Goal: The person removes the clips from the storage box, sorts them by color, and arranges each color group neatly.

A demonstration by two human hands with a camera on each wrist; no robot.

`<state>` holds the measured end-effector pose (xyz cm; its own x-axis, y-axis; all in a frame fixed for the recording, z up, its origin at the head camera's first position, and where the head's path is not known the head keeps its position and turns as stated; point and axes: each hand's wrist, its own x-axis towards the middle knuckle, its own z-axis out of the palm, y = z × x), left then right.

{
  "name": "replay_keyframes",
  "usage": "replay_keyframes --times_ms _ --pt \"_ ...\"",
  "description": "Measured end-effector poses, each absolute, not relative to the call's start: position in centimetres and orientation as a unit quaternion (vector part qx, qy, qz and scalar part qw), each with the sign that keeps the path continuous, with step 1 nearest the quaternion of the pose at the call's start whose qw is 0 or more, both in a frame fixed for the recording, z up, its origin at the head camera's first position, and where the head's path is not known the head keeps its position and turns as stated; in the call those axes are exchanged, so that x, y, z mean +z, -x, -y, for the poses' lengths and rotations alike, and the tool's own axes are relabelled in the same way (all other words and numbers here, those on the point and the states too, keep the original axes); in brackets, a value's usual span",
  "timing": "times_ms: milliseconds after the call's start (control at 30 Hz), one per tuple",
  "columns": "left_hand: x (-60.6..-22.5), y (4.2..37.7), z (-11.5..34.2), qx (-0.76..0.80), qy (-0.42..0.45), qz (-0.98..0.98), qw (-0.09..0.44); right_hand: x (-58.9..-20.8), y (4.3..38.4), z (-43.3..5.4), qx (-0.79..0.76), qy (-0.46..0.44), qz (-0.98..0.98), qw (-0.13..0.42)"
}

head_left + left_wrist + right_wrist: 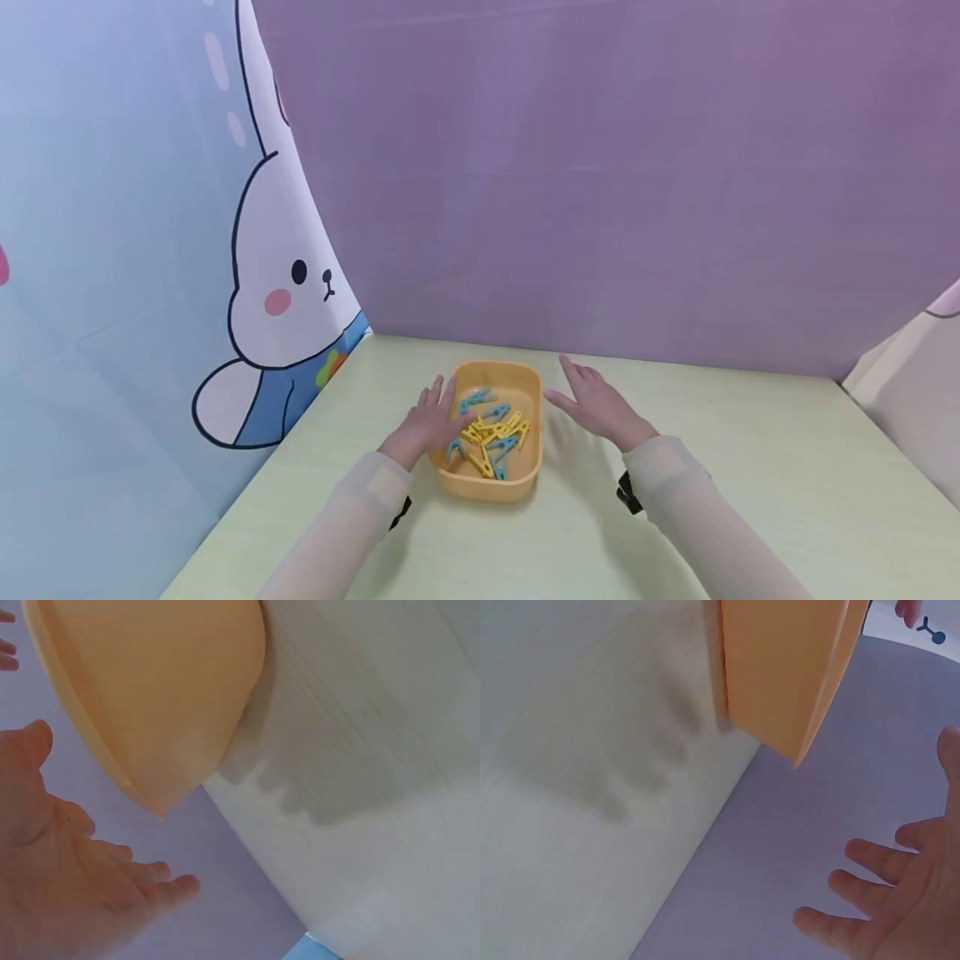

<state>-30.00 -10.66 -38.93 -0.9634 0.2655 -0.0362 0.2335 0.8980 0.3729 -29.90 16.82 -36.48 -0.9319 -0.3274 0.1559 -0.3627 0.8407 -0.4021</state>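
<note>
An orange plastic basket (487, 492) stands on the table with several yellow clothespins (495, 431) and blue clothespins (497, 412) lying loose inside. At its left side is my left hand (426, 425), fingers spread, the thumb overlapping the basket's interior in the head view. The left wrist view shows that hand (82, 862) apart from the basket's wall (165, 690), with nothing in its grasp. My right hand (600, 404) hovers off the basket's right side, fingers extended and holding nothing. Its spread fingers also show in the right wrist view, beside the basket (780, 675).
The pale table (750, 483) reaches back to a purple cloth backdrop (600, 183). On the left hangs a blue cloth with a printed rabbit (277, 275). A white panel (915, 392) stands at the right edge. Hand shadows fall on the tabletop.
</note>
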Motion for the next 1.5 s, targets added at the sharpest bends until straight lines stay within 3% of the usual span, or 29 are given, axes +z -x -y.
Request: replay_keyframes --times_ms 1500 --pt "-40.2 29.2 11.8 0.273 -0.155 -0.949 0.035 -36.7 30.0 -12.6 0.258 -0.221 0.941 0.003"
